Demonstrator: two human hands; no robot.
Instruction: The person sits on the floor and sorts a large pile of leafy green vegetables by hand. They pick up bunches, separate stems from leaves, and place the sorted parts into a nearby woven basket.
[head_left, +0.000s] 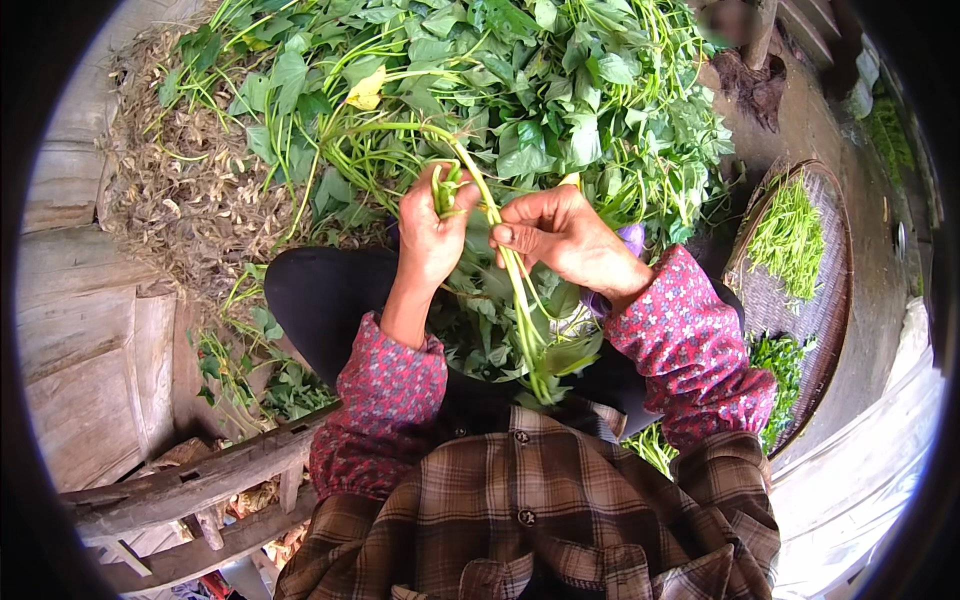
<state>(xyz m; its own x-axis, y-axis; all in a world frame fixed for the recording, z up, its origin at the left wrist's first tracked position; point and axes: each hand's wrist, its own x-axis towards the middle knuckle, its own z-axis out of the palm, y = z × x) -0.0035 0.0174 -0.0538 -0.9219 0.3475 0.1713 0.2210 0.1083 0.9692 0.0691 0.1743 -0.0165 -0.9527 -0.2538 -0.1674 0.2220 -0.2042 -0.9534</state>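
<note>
My left hand (435, 221) is closed around several short green stem pieces (448, 189), which stick out by the thumb. With thumb and fingertips, my right hand (570, 236) pinches a long green vine (519, 292), probably sweet potato. This vine arches above both hands, and its leafy end hangs down towards my lap. Beyond the hands lies a large heap of leafy vines (525, 82) with a yellow leaf (367, 88) in it. More leaves (480, 330) lie below the hands, between my dark-trousered legs. Part of the right fingers is hidden behind the vine.
At right, a round woven tray (817, 319) holds stripped green stems (791, 240) and a pile of leaves (780, 371). Dry husks (187, 180) cover the left floor beside wooden boards (75, 307). A slatted wooden frame (202, 484) stands at lower left.
</note>
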